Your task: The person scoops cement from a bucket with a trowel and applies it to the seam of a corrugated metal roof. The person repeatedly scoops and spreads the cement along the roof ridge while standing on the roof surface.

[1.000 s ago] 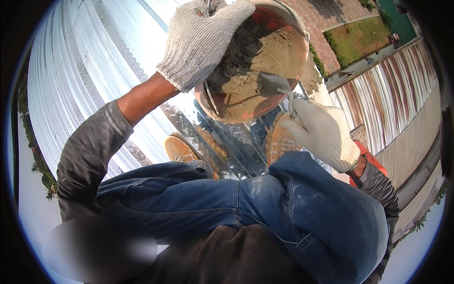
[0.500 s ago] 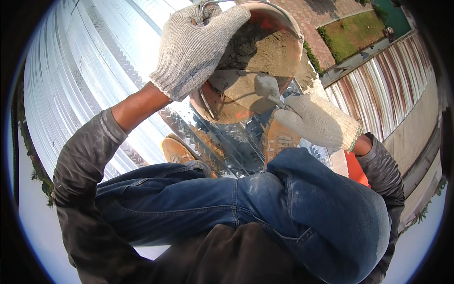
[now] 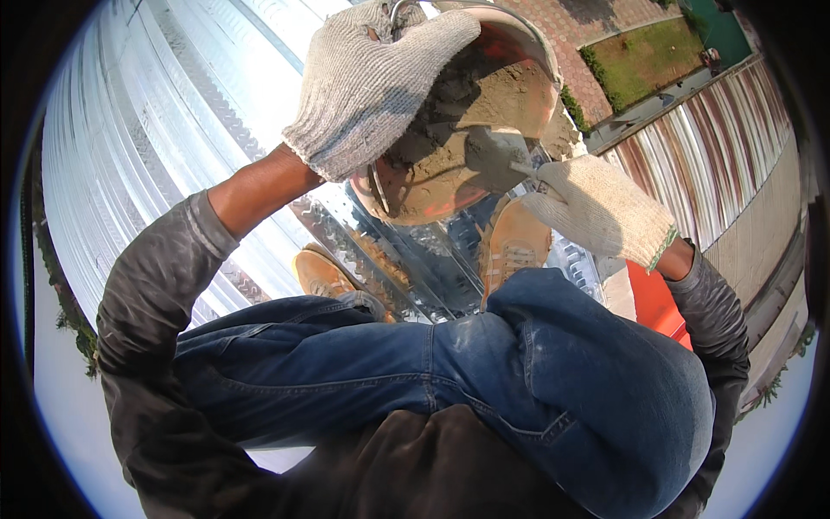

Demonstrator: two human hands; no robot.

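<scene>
My gloved left hand (image 3: pixel 367 95) grips the metal handle of a tilted round bucket (image 3: pixel 543 65) at the top of the view. Grey-brown wet mortar (image 3: pixel 475 91) fills much of the bucket. My gloved right hand (image 3: pixel 592 208) is closed on the handle of a trowel (image 3: pixel 493 156), whose blade lies in the mortar in the lower part of the bucket. My two tan shoes (image 3: pixel 514 246) are below the bucket on shiny corrugated metal sheeting, with my jeans-covered legs in the foreground.
Silver roof sheeting (image 3: pixel 147 147) stretches across the left. At the right are rusty corrugated roofing (image 3: pixel 692 156) and an orange-red surface (image 3: pixel 653 303) by my arm. Far below at top right lie paving (image 3: pixel 571 39) and a lawn (image 3: pixel 648 65). Mortar is smeared beside the bucket.
My right hand and forearm have shifted up and rightward, and the trowel blade has moved within the mortar. The bucket and my left hand have shifted slightly.
</scene>
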